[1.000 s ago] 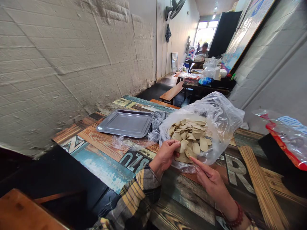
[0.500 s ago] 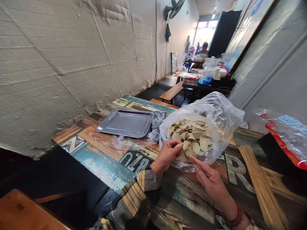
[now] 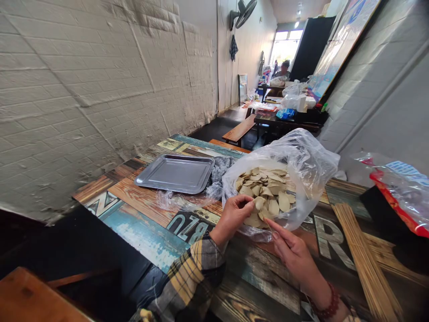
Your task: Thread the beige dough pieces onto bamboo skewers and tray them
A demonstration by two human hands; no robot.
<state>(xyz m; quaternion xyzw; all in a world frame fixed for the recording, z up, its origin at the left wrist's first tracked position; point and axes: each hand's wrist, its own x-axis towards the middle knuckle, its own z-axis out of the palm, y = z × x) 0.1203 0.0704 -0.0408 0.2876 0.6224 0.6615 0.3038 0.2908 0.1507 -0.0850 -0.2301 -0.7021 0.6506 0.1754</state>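
Many rounded slices point(image 3: 264, 191) lie in crinkled plastic point(image 3: 310, 154).

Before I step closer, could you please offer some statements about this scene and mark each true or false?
1. The left hand has its fingertips at the pale slices. True.
2. The plastic bag is tied shut. False: it is open, with the slices visible inside.
3. The metal tray lies left of the bag. True.
4. The right hand has a bare wrist. False: a red beaded bracelet circles it.
5. The bundle of thin sticks lies inside the bag. False: it lies on the table.
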